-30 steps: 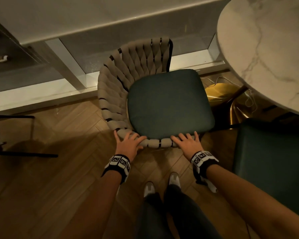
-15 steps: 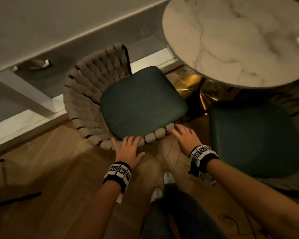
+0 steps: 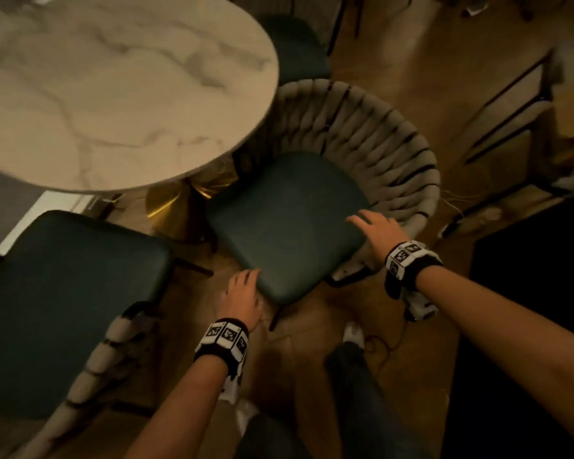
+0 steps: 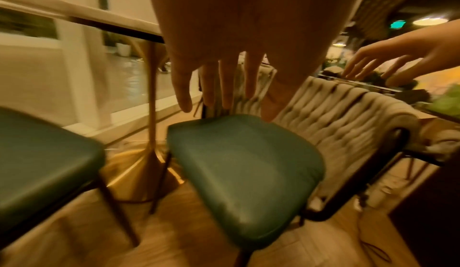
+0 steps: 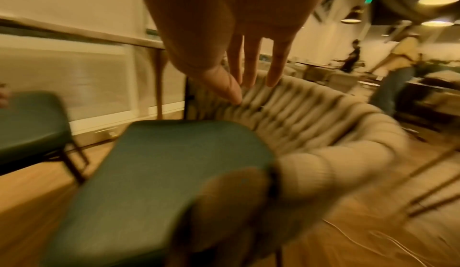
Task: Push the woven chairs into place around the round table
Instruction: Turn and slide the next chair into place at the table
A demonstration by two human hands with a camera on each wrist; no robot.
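A round marble table (image 3: 113,87) stands at the upper left on a gold base (image 3: 169,207). In the middle is a woven chair (image 3: 362,137) with a dark green cushion (image 3: 289,223), its seat partly under the table edge. My left hand (image 3: 242,293) is open at the cushion's near corner, fingers straight (image 4: 224,86); contact is unclear. My right hand (image 3: 375,226) is open with spread fingers over the cushion's right edge, beside the woven arm (image 5: 311,113). The wrist views are blurred. A second woven chair (image 3: 67,293) stands at the lower left.
A third green-seated chair (image 3: 295,44) sits beyond the table. More chair frames (image 3: 511,120) stand at the upper right and a dark block of furniture (image 3: 527,326) at the right. A cable (image 3: 388,346) lies on the wooden floor by my feet. People (image 5: 395,64) stand in the background.
Both hands have left the woven rim of the chair by the window wall. The view has swung right, and my hands are now at the neighbouring chair's cushion.
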